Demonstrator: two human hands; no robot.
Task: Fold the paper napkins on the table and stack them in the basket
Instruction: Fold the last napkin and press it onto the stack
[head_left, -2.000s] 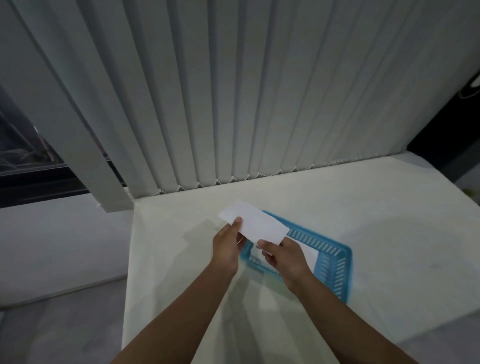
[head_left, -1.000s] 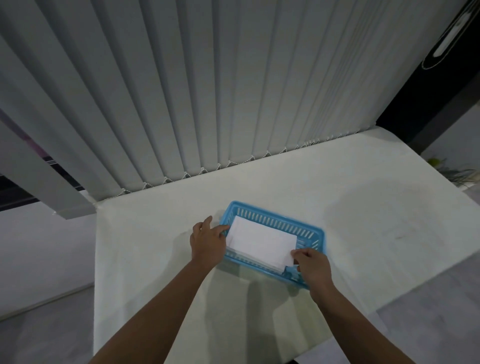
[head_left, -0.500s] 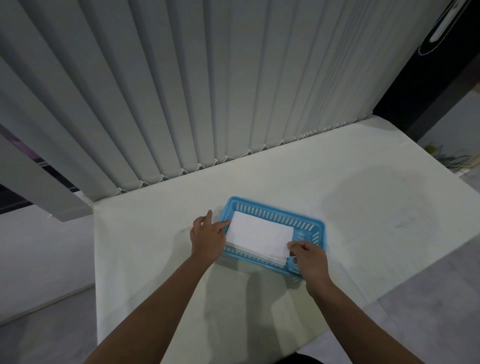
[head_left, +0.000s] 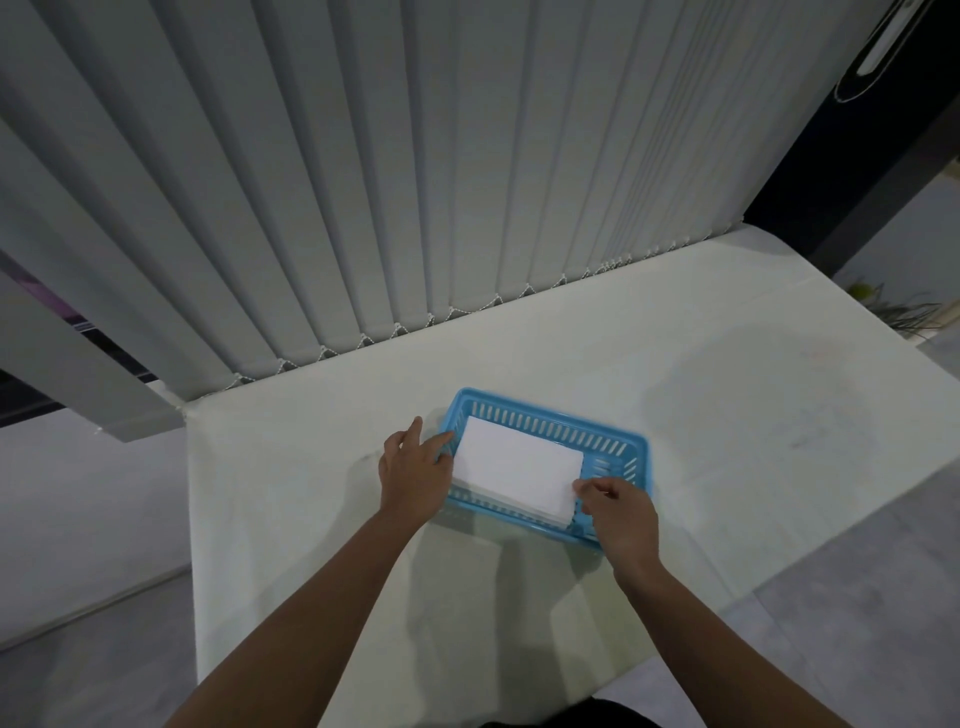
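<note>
Grey vertical blinds (head_left: 363, 182) behind white table (head_left: 727, 415), grey floor (head_left: 93, 519)

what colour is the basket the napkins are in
Light blue, with slotted walls. The head view shows the basket best, holding the white napkins.
</note>
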